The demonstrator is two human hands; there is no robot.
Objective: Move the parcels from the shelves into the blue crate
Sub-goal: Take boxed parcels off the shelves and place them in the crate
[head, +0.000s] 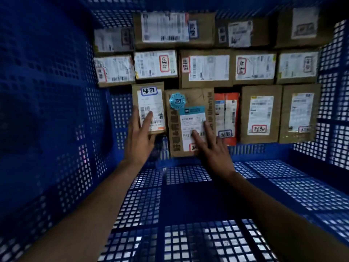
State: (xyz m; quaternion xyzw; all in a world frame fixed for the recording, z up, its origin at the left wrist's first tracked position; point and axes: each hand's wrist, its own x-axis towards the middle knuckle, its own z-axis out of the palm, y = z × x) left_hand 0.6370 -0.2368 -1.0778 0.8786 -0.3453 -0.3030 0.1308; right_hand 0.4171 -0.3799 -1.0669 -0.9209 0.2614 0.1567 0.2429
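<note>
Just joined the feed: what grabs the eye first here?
A wall of brown labelled parcels packed in rows against the blue crate. The left hand rests flat on a small parcel lower left; the right hand presses the box with the round blue sticker. An orange parcel stands out beside it.

Perforated blue plastic crate [56,129], matt brown cardboard parcels [261,114], paper labels [261,112]

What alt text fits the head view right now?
Looking down into a blue crate, both hands lie flat on parcels: the left hand on a small brown box, the right hand on a larger box with a teal sticker. Labelled parcels fill the rows beyond.
</note>
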